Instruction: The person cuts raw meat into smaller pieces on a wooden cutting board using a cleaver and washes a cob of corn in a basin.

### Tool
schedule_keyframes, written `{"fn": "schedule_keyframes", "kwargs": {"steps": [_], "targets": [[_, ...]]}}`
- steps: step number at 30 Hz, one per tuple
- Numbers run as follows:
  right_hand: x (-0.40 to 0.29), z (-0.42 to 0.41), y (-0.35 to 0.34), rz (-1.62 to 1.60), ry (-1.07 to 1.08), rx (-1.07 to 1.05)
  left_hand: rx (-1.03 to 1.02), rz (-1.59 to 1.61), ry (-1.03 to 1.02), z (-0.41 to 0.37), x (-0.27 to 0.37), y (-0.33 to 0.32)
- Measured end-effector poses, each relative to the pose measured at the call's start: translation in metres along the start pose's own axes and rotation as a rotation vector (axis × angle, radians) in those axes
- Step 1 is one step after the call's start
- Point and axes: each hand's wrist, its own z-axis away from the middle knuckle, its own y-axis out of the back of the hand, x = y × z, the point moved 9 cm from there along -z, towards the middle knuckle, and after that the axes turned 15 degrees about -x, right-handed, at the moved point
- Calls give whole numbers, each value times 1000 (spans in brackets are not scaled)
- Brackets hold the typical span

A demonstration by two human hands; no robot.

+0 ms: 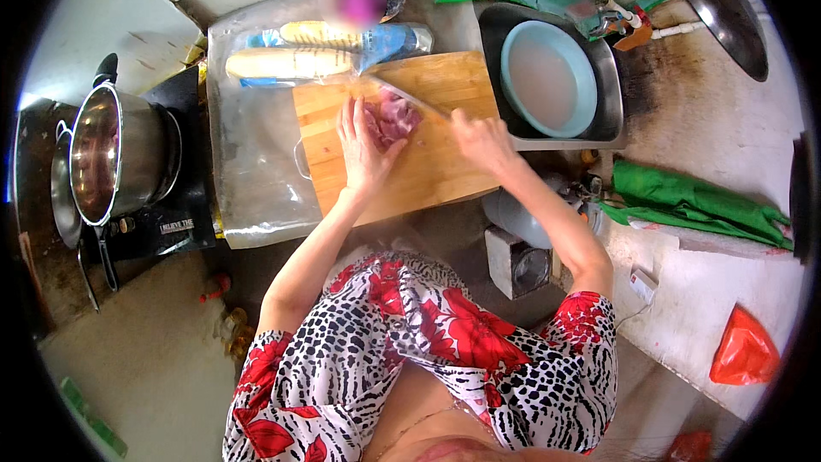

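A piece of raw meat [392, 117] lies on the wooden cutting board [442, 163]. My left hand [365, 144] presses on the meat's left and near side, its fingers spread along it. My right hand [481, 141] is closed around the handle of a knife [414, 97], slightly blurred. The blade runs up and to the left across the far side of the meat. Its handle is mostly hidden in my fist.
Left of the board stands a deep metal pot [138, 147] on a black stove. Wrapped long pale food packages [292, 64] lie behind the board. At right, a light blue basin [587, 86] of cloudy water sits in the metal sink [614, 109].
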Motion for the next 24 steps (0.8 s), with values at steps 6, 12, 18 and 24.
{"fn": "schedule_keyframes", "kwargs": {"steps": [6, 12, 18, 24], "targets": [[-26, 24, -2, -225, 67, 28, -31, 19, -31, 6, -9, -8], [38, 93, -96, -1452, -439, -154, -99, -55, -46, -4, 2, -11], [-43, 67, -136, -1805, -390, -187, -18, -181, -73, -12, 10, -17], [-99, 38, -78, -1263, -268, -48, 272, 345, 1, -11, -20, 15]]}}
